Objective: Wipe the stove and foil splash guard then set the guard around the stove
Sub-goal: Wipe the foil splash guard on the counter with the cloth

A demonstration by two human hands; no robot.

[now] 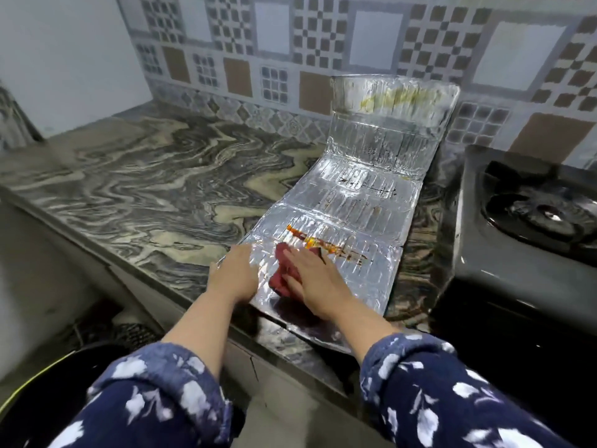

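On the marble worktop (pixel 161 176) our flat right hand (pixel 315 276) presses a red cloth (pixel 284 273) over the foil splash guard (pixel 349 202) while our open left hand (pixel 234 274) steadies it; next comes the orange stain (pixel 323 242).

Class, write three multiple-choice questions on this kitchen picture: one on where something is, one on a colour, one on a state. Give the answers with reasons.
1. Where does the foil splash guard lie?
A. on the counter, left of the stove
B. on top of the stove
C. on the floor

2. What colour is the cloth?
A. white
B. dark red
C. green

3. How is the right hand placed?
A. raised in the air
B. gripping the stove
C. flat on the cloth

Answers: 1 A, the guard lies on the marbled counter beside the stove. 2 B, it shows dark red between the hands. 3 C, palm and fingers press the cloth onto the foil.
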